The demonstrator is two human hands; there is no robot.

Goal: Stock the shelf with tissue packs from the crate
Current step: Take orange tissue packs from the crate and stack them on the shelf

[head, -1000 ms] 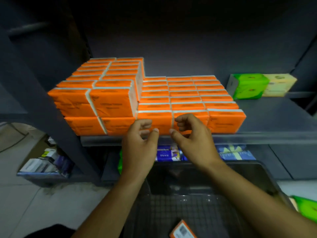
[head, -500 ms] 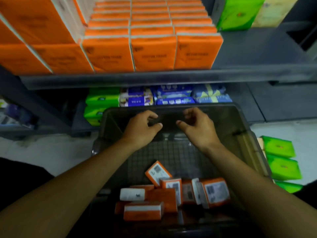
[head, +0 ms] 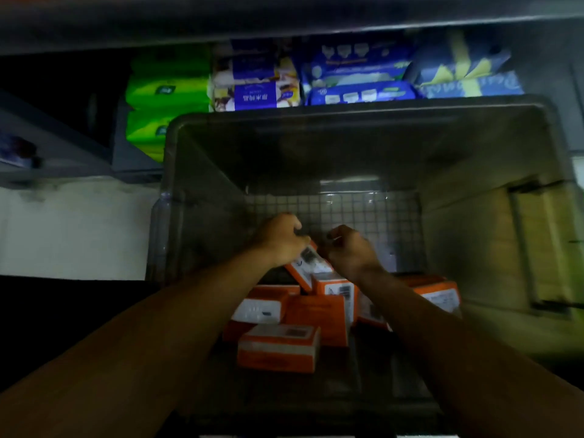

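A second ago both hands were up at the front row of orange packs on the shelf, and half a second ago they were hanging over the crate's mouth holding nothing. Now they have gone right down inside the grey crate [head: 202, 184], and the stocked orange stack has slipped out of sight above. Only the dark front edge of that shelf [head: 284, 22] shows along the top.

The left hand [head: 279, 240] has its fingers curled and its thumb down on the upper corner of a tilted pack [head: 308, 268], which leans on the far side of the pile of orange tissue packs [head: 311, 314]. The right hand [head: 350, 249] is just beside it, fingers curled in too. The picture is smeared there, so I cannot tell whether it has any hold on that pack or is only closing in.

The rest of the packs lie jumbled against the near end of the crate, one flat pack [head: 278, 347] nearest of all, and the mesh floor beyond them is bare. So the last placement looks finished and a fresh pick is starting, with a small number of packs left to go up.

Behind the crate, the lower shelf holds green packs [head: 167, 90] and blue packs [head: 360, 74].
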